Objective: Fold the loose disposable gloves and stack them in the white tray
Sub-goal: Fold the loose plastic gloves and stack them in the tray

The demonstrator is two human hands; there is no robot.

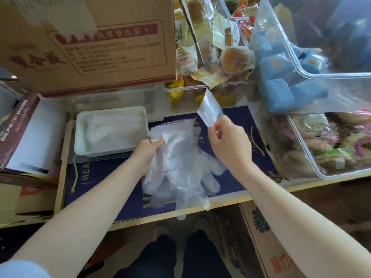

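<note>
the left hand [147, 150] has its fingers curled round the upper left edge of a bunch of loose gloves [180, 167], clear thin plastic, which spreads down from the hand over a dark blue mat [104, 183] with the glove fingers trailing past the front edge of the table [60, 167]. the right hand [228, 141] is raised just to the right of that bunch and pinches the lower end of a folded glove [209, 108], a narrow clear strip that sticks up and away from the fingertips, tilted to the left. the white tray [80, 135] stands just left of the left hand, on the mat's far left part, and holds a pale layer of folded gloves [112, 129].

how many gloves are in the bunch is hard to tell, since the layers are see-through and overlap. the left thumb is hidden behind the plastic.

a big cardboard box [90, 47] sits behind the tray. clear plastic bins [331, 145] of wrapped snacks crowd the back and the right side, close behind the raised strip. below the table edge are dark trouser legs and another carton [267, 247].
</note>
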